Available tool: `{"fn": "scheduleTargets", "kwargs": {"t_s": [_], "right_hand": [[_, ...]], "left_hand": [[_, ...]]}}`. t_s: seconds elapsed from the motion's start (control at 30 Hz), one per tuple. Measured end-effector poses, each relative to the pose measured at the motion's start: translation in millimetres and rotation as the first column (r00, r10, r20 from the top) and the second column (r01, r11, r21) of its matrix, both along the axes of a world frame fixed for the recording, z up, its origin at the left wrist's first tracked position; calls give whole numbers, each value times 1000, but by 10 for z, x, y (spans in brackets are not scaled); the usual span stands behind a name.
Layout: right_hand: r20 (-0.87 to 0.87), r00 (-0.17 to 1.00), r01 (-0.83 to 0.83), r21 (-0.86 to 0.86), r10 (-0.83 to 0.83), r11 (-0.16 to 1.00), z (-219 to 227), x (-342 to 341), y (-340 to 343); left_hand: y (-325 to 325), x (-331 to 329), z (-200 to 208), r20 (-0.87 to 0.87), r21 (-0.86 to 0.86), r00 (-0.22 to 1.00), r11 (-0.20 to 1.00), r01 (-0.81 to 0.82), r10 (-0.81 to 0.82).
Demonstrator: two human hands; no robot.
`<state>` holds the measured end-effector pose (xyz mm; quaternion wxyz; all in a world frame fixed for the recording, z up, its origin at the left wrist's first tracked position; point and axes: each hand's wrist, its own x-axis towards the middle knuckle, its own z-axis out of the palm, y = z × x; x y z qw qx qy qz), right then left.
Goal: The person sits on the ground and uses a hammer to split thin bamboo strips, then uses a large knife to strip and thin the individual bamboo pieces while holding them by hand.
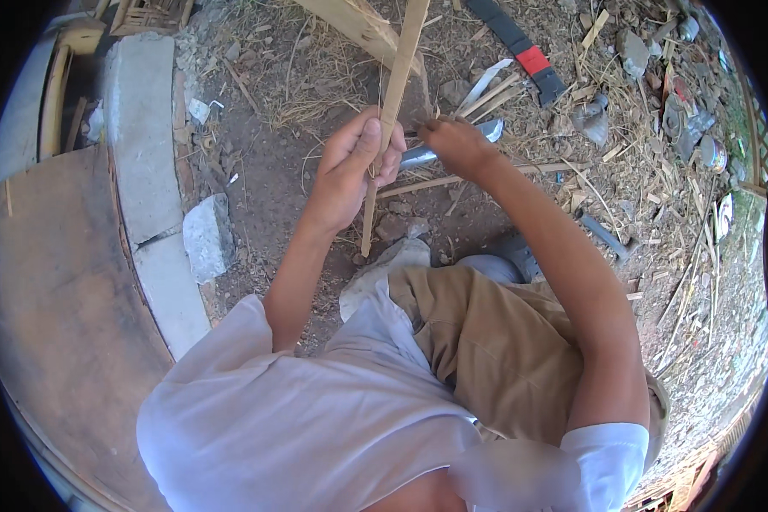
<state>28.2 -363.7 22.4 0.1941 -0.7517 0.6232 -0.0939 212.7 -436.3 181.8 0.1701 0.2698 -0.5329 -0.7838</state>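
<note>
Clamping the fingers of the left hand [341, 183] round a wooden strip [398, 77] over the ground [269, 183] — probably to steady it — while holding the right hand [457, 147] near a metal piece [416, 156], impossible to tell if clenched or loose.

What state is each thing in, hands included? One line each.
Left hand: closed around the wooden strip
Right hand: fingers curled; grip unclear
Wooden strip: held, slanted, far end out of view
Shiny metal piece: partly hidden by right hand
Dark strap with red band: lying on ground
Grey-handled tool: lying on ground, unheld
Concrete ledge: split across
</note>
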Motion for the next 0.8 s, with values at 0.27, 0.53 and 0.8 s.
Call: {"fn": "scheduleTargets", "kwargs": {"t_s": [0.27,0.53,0.8], "right_hand": [[504,854,-65,351,-130,934,-83,758,-31],[542,811,3,372,-219,928,-526,1119,55],[348,936,-94,391,-52,916,547,1056,237]], "left_hand": [[29,-80,33,113,-52,979,983,175,-169],[198,-104,54,213,-35,953,973,228,-216],[159,-34,33,270,-34,932,965,261,-242]]}}
